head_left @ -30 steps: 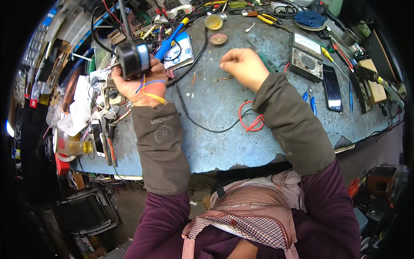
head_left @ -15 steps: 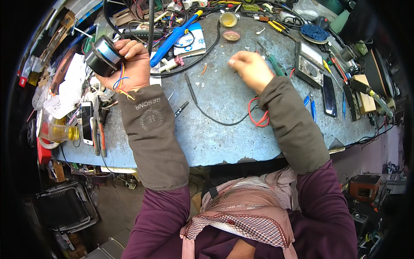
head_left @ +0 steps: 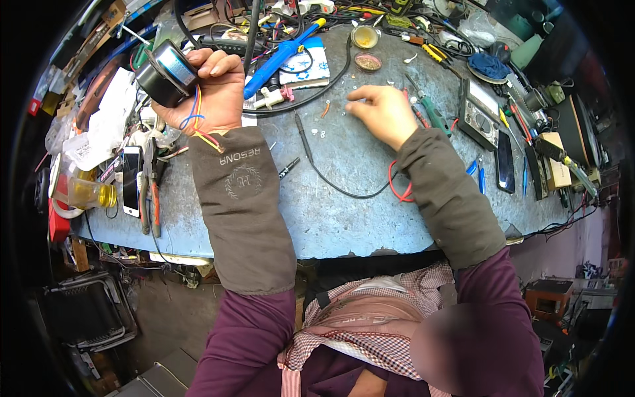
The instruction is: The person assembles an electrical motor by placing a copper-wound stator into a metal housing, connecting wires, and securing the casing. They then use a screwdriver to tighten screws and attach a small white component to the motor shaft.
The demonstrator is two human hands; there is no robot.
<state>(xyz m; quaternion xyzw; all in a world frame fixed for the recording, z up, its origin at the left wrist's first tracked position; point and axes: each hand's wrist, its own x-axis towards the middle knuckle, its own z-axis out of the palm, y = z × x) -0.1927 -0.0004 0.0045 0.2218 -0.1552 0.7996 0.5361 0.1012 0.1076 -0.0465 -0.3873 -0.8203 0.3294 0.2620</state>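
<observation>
My left hand (head_left: 221, 83) is wrapped round a black cylindrical motor (head_left: 165, 74) with a blue label, held up over the bench's left side. Thin blue, red and yellow wires (head_left: 198, 119) hang from the motor across my palm and wrist. Above the middle of the bench is my right hand (head_left: 385, 114), its fingers loosely bent and thumb a little apart from the forefinger, with nothing visible between them. Small white bits (head_left: 318, 133) and a short copper-coloured piece (head_left: 325, 109) lie to its left. A red test probe (head_left: 419, 117) shows just beside its right edge.
A black test lead (head_left: 317, 173) crosses the blue bench. Rightward are a green-handled screwdriver (head_left: 433, 114), a multimeter (head_left: 479, 118) and a dark phone (head_left: 505, 162). Pliers (head_left: 153, 198) and a white phone (head_left: 132, 180) lie left. Two small round tins (head_left: 368, 62) stand behind.
My right hand has turned, its thumb and forefinger now showing apart, and the red probe has come into sight beside it. My left hand still holds the motor. The view has shifted slightly.
</observation>
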